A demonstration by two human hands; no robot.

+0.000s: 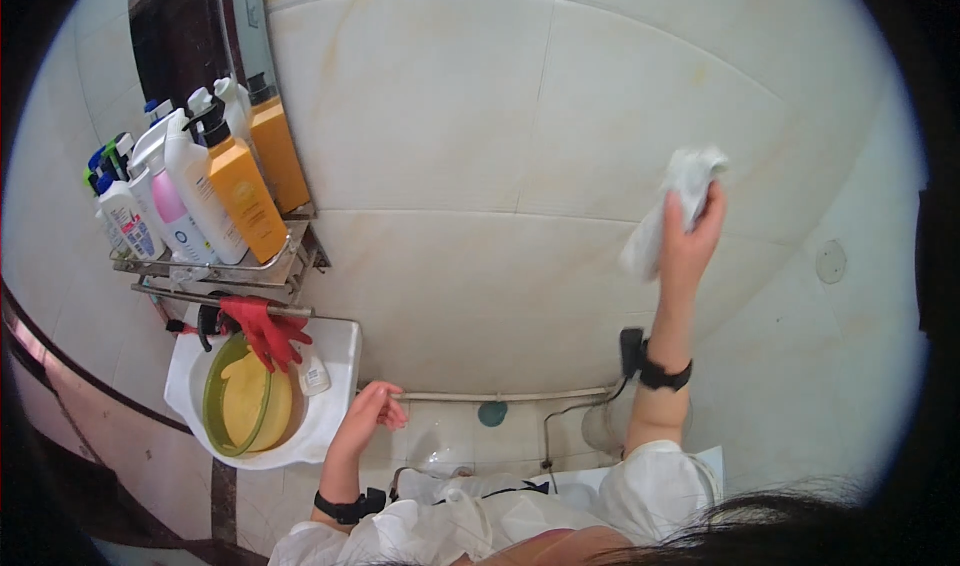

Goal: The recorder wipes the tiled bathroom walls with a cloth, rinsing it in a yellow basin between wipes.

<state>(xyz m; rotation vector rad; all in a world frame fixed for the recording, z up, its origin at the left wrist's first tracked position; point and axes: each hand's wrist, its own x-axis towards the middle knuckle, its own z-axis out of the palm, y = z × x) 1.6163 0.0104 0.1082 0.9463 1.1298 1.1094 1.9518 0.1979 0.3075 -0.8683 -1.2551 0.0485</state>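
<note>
My right hand (692, 236) is raised against the tiled wall (450, 146), its fingers closed round a crumpled white cloth (690, 174). Part of the cloth hangs down beside my wrist. My left hand (372, 412) is held low, just right of the white washbasin (345, 366), with its fingers loosely bent and apart and nothing seen in them. In the basin sits a green tub (212, 406) with something yellow in it. A red rubber glove (265, 331) drapes from the rail over the tub.
A metal shelf (285, 266) on the left wall carries several bottles, among them an orange pump bottle (245, 201). Behind them stands a mirror (180, 36). A pipe (500, 397) runs along the wall's foot above a round green drain cover (491, 413). A dark cable (575, 407) hangs near my right arm.
</note>
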